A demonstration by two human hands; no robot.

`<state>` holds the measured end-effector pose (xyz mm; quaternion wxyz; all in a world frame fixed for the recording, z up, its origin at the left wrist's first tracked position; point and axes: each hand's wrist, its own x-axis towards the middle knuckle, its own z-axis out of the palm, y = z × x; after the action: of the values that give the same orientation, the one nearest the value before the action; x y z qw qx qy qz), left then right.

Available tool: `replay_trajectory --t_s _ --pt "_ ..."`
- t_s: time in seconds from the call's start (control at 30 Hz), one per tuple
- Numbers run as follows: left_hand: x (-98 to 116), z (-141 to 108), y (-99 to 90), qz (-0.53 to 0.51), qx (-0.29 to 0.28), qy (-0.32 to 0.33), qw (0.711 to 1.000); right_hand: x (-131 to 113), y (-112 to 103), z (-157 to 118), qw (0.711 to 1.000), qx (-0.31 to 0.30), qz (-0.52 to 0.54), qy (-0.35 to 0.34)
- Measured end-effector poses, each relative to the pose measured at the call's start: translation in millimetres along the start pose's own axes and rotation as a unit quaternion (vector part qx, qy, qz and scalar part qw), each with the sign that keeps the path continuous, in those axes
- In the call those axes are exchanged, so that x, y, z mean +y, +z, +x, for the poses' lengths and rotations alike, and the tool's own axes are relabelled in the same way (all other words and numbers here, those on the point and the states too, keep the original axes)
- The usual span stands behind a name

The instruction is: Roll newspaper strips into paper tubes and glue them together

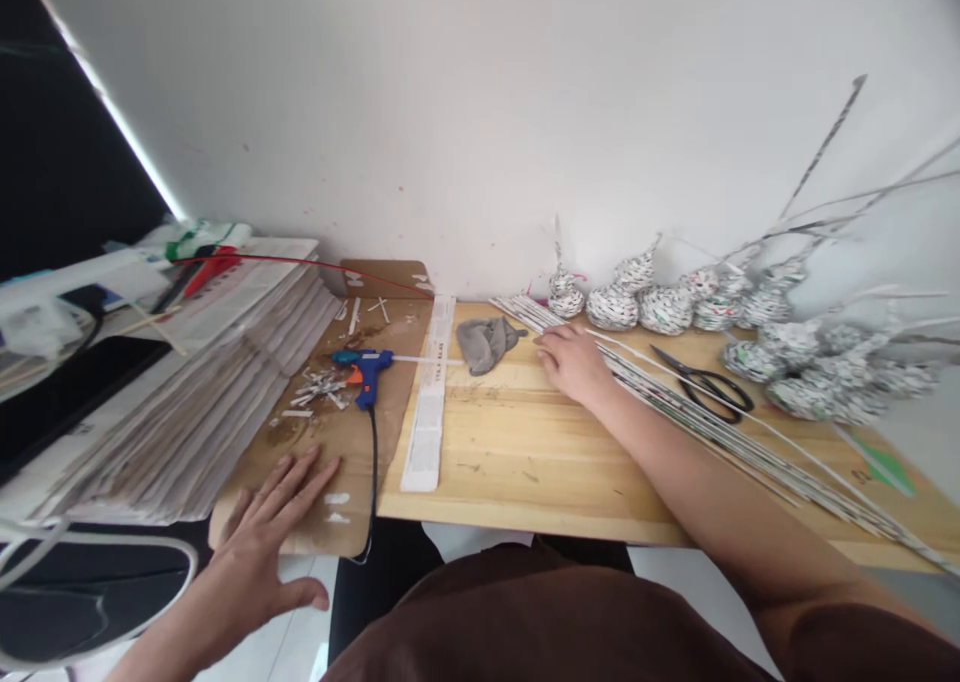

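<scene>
My left hand (262,527) is open, palm down and fingers spread, at the front edge of the brown cardboard (352,522). My right hand (576,364) reaches across the wooden table onto a bundle of long, thin rolled-paper sticks (675,402). Its fingers lie bent and slightly apart over the far end of the bundle; whether a stick is under them is hidden. Just left of that hand lies a crumpled grey cloth (484,344). A blue glue gun (369,372) rests on the cardboard with a white glue stick in its back. Black-handled scissors (705,382) lie beyond the bundle.
A tall stack of folded paper (247,382) stands at left, with a dark phone-like slab (82,392) on top. Small white scraps (322,387) litter the cardboard. A printed paper strip (429,412) lies beside it. Several woven paper gourds (667,307) line the wall, long ends jutting out.
</scene>
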<state>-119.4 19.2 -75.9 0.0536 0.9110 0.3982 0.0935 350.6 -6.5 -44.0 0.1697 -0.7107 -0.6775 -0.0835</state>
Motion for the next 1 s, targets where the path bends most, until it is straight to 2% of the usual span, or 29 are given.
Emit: replay_trajectory --t_s 0.07,0.17,0.23,0.33,0.43,0.57,0.7,0.83,0.9,1.0 --pt "2 5 -13.9 -0.067 -0.004 -0.012 0.998 -14 0 6 0.997 -0.005 0.047 -0.059" --pt "22 21 -27.2 -0.152 0.065 -0.070 0.984 -37 8 17 0.990 -0.025 0.083 -0.115" --pt "46 35 -26.2 -0.189 0.080 -0.029 0.978 -49 17 22 0.991 -0.041 0.077 -0.105" --pt "80 53 -12.6 -0.170 0.055 0.077 0.981 -58 31 24 0.997 -0.041 0.054 -0.046" --pt "96 63 4.2 -0.142 0.048 0.119 0.982 -58 38 21 0.998 -0.026 0.046 -0.029" --pt "94 69 16.3 -0.141 0.067 0.119 0.981 -54 41 18 0.997 -0.010 0.057 -0.047" --pt "89 73 16.0 -0.165 0.094 0.118 0.975 -50 43 20 0.994 0.031 0.087 -0.059" --pt "89 79 9.5 -0.214 0.085 0.049 0.972 -55 40 22 0.974 0.095 0.157 -0.130" --pt "88 80 6.6 -0.242 0.070 0.004 0.968 -64 37 21 0.954 0.083 0.218 -0.185" --pt "89 81 3.6 -0.271 0.068 -0.068 0.958 -80 36 16 0.917 0.021 0.302 -0.261"
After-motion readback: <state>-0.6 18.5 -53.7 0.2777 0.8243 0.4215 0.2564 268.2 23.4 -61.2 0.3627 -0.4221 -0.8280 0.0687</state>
